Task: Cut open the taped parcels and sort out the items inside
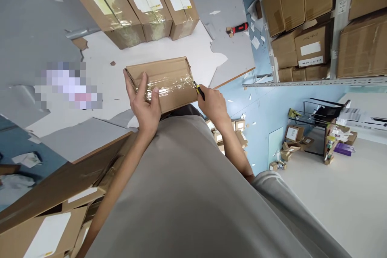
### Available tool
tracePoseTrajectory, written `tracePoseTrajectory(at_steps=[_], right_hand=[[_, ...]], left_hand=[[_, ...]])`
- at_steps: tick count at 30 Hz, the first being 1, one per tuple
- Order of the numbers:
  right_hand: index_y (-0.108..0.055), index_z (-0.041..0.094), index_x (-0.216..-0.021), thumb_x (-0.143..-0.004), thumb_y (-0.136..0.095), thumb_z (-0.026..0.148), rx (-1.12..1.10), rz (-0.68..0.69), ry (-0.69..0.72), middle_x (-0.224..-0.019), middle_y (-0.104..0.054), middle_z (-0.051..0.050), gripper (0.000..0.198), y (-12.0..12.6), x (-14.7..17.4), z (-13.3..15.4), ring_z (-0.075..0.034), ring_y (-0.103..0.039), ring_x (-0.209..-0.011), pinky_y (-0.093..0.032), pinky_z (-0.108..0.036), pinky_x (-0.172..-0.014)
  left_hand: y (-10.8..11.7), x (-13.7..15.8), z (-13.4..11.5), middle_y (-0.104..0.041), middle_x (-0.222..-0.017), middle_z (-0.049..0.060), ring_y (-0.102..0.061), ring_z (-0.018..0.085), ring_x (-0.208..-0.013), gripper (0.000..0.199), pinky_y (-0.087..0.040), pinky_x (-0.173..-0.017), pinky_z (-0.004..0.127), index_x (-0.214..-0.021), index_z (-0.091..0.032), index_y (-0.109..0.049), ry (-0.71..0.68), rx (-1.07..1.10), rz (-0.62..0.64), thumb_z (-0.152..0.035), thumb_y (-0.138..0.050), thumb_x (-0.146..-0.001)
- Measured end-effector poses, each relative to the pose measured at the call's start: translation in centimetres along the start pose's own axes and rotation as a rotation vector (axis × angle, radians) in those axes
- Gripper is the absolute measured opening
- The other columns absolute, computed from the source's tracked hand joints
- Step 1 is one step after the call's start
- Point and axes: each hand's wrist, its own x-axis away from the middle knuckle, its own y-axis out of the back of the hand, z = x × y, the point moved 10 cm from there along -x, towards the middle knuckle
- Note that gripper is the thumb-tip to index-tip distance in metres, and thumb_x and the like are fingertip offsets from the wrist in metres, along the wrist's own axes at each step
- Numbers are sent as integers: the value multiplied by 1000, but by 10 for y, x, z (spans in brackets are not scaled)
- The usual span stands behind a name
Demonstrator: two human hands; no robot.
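Observation:
A long cardboard box (175,68) with shiny clear tape across it lies tilted on the worktop in front of my body. My left hand (145,107) grips its left end, with the thumb and a finger spread over the taped face and other fingers at the end edge. In my right hand (213,105) is a black-and-yellow utility knife (199,90), my fingers wrapped round its handle. The knife's tip is at the right end of the box, by the tape; whether the blade is in the tape I cannot tell.
Three taped boxes (157,26) with white labels stand at the far side of the worktop (99,54). A red-and-black tool (240,28) lies near its right edge. Shelving (275,60) with cartons rises at the right. More cartons (45,234) are at lower left.

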Motion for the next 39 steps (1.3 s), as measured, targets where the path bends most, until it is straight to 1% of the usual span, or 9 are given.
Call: tracePoseTrajectory(at_steps=[3, 8, 14, 20, 26, 29, 35, 37, 39], right_hand=[[-70, 23, -139, -114, -43, 19, -18, -18, 20, -113, -84, -14, 37, 1, 3, -1, -35, -74, -104, -49, -39, -90], [-72, 22, -138, -113, -43, 19, -32, -31, 26, -111, -85, -13, 38, 1, 4, -2, -34, -74, -102, -50, -39, -89], [-68, 23, -149, -115, -46, 20, -25, -12, -1, -119, -85, -15, 41, -1, 4, -1, -36, -77, -111, -55, -42, -94], [-60, 15, -162, -116, -47, 11, 37, -31, -105, -121, -85, -21, 49, -12, 7, 15, -35, -82, -118, -63, -43, -98], [-50, 9, -169, -117, -43, 14, 37, -52, -129, -132, -82, -28, 52, -29, -4, 28, -33, -84, -122, -66, -41, -100], [-49, 12, -171, -115, -38, 13, -6, -58, -128, -129, -85, -23, 57, -33, -11, 16, -32, -83, -122, -65, -41, -101], [-67, 27, -157, -121, -37, 30, -336, -110, -34, -112, -88, -8, 47, -39, -10, -11, -26, -86, -99, -58, -33, -98], [-67, 27, -161, -121, -39, 32, -418, -110, -27, -107, -88, -6, 49, -44, -6, -17, -26, -88, -97, -59, -32, -97], [-63, 26, -168, -120, -42, 32, -426, -128, -27, -115, -89, -9, 54, -45, -1, -20, -28, -88, -107, -60, -33, -99]], left_hand=[[0, 1, -4, -28, -195, 19, -28, 34, -183, 76, -24, -151, 50, -170, -14, -63, -34, 23, -9, -67, -65, -115], [2, 1, -1, -30, -195, 19, -33, 33, -181, 76, -29, -149, 47, -169, -15, -66, -68, 13, -48, -68, -65, -114], [-1, 0, 6, -30, -195, 18, -34, 33, -181, 84, -32, -147, 47, -169, -17, -66, -43, 1, -32, -78, -62, -111], [0, 3, 1, -31, -194, 16, -31, 36, -182, 81, -24, -150, 50, -169, -22, -66, -46, 46, -31, -78, -63, -110], [-2, 2, -2, -39, -192, 15, -32, 34, -182, 77, -28, -149, 50, -167, -22, -69, -66, 18, -68, -75, -60, -112], [-2, 0, -2, -38, -191, 17, -30, 34, -182, 81, -27, -149, 50, -166, -19, -69, -82, 27, -92, -78, -56, -113], [-2, 0, -9, -33, -193, 20, -29, 33, -183, 80, -22, -151, 47, -167, -14, -66, -53, 26, -49, -75, -55, -115], [0, 2, -13, -34, -192, 22, -29, 33, -183, 81, -24, -150, 47, -167, -13, -67, -66, 17, -54, -74, -54, -116], [2, 3, -14, -34, -193, 21, -30, 33, -182, 80, -26, -150, 48, -167, -14, -67, -72, -1, -57, -74, -54, -116]])
